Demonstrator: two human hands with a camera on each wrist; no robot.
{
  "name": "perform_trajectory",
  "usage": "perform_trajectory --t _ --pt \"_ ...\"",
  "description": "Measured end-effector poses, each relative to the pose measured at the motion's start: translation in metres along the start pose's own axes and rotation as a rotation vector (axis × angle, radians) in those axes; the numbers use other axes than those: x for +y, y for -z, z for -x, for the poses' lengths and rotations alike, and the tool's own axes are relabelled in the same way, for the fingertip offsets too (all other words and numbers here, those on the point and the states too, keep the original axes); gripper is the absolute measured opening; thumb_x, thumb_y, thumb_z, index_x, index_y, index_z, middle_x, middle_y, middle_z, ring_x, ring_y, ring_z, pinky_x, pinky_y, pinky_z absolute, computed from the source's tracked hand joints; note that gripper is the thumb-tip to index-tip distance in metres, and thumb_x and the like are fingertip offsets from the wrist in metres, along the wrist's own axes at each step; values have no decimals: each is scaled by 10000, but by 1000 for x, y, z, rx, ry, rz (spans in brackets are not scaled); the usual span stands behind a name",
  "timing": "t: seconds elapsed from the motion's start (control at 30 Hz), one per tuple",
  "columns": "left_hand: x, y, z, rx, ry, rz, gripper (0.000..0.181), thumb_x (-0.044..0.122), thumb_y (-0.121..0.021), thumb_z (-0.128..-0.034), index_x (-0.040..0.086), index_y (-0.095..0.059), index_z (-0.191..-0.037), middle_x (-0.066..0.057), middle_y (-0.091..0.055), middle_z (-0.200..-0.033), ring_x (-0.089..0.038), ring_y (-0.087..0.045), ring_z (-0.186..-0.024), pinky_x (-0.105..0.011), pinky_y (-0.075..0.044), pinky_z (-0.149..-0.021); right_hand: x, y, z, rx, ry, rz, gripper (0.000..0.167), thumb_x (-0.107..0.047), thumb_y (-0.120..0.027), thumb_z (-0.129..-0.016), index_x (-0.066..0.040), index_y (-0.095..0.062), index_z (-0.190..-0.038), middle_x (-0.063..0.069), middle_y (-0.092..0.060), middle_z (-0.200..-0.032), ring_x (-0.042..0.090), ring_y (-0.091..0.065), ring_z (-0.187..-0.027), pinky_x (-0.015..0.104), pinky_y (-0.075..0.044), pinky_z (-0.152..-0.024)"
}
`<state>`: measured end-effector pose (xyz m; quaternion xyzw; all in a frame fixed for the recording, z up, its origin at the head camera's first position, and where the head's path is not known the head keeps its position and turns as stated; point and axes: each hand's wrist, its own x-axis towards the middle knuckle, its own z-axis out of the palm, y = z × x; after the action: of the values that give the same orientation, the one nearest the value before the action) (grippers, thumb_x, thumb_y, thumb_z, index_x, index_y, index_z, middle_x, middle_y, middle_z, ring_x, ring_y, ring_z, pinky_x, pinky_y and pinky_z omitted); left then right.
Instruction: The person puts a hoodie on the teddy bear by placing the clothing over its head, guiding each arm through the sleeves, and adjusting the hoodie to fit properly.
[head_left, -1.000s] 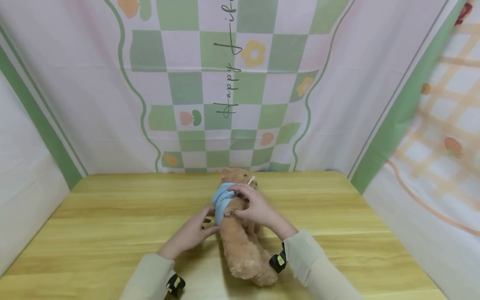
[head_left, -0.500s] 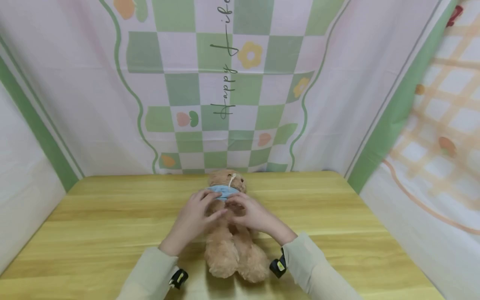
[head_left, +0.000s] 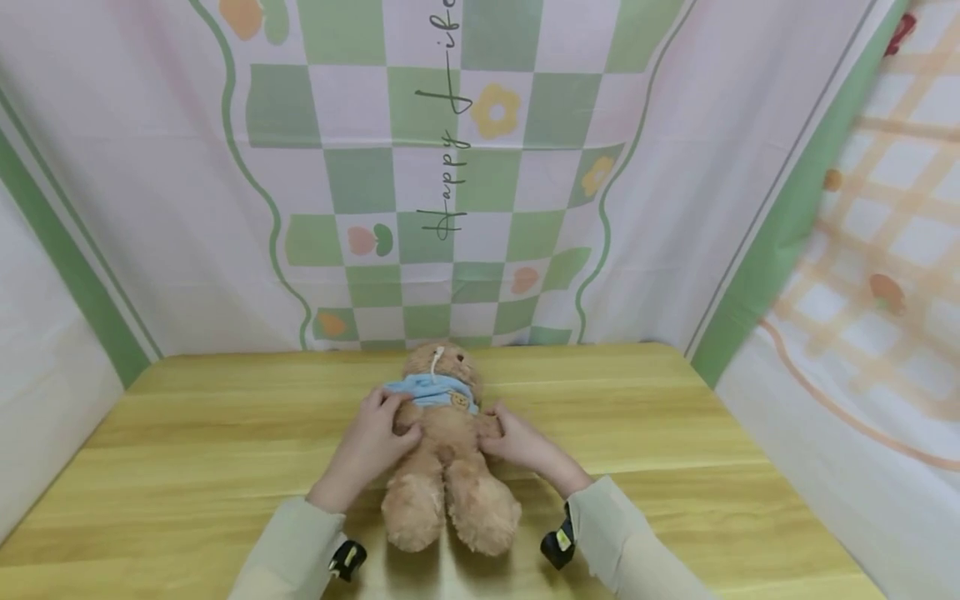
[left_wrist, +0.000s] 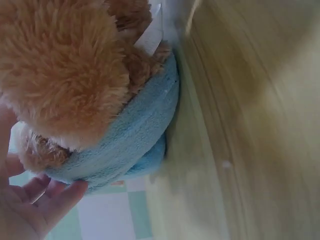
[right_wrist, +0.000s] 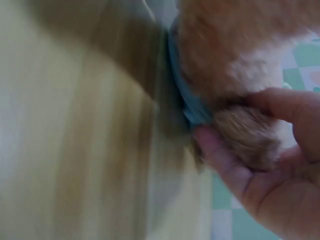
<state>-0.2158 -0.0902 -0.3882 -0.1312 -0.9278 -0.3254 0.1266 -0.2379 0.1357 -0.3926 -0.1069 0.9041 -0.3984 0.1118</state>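
On its back lies a light-brown teddy bear, head towards the table's far edge and legs towards me. Its blue top is bunched up at the chest and shows a small bear-face badge. My left hand curls round the bear's arm on the left; in the left wrist view its fingertips touch the blue cloth. At the other side my right hand grips the opposite arm, and the right wrist view shows the furry paw between thumb and fingers. A white cord lies across the face.
The wooden table extends around the bear on both sides. Behind it hangs a green-and-white checked cloth, with more patterned cloth at the right. Black wrist cameras sit at the cuffs.
The bear has turned from its side onto its back and shifted left. My hands, close together over its belly half a second ago, have moved apart to its two arms.
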Motion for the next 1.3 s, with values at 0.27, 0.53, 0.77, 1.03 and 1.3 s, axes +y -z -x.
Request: perform_trajectory --t 0.27,0.53,0.77,1.03,1.3 --pt "-9 -2 2 -19 52 53 440 178 -617 -819 -26 -591 -1209 -191 -528 -1134 -285 -546 -976 -432 -502 -827 4 -7 -2 94 22 -92 424 -108 -624 -889 35 -532 -1278 231 -611 -1202 321 -615 -1019 410 -525 -795" --pt "-12 -14 4 -23 30 100 409 143 -591 -809 -56 -563 -1166 -220 -540 -1109 -319 -546 -998 -475 -490 -885 4 0 -4 194 15 -137 336 -98 -571 -869 28 -598 -1180 172 -665 -1062 165 -584 -799 278 -493 -662" --pt "-13 -16 6 -188 21 197 508 237 -567 -926 -10 -479 -1361 -168 -494 -1192 -269 -516 -1046 -434 -468 -881 10 17 -2 128 37 -223 393 -189 -521 -943 49 -544 -1255 207 -655 -1052 167 -641 -847 335 -554 -729" --pt "-24 -2 6 -358 13 292 544 312 -535 -975 -34 -442 -1384 -193 -455 -1232 -362 -542 -1115 -505 -481 -948 21 30 -2 -158 88 -494 516 -248 -372 -1019 108 -387 -1392 298 -454 -1375 57 -586 -1008 286 -496 -917" --pt "-23 -14 5 -199 -26 168 356 207 -648 -905 -19 -593 -1174 -137 -519 -1098 -226 -549 -961 -431 -499 -869 19 26 -3 -177 94 -344 579 -229 -545 -957 22 -350 -1440 267 -324 -1494 443 -369 -1343 508 -416 -1044"
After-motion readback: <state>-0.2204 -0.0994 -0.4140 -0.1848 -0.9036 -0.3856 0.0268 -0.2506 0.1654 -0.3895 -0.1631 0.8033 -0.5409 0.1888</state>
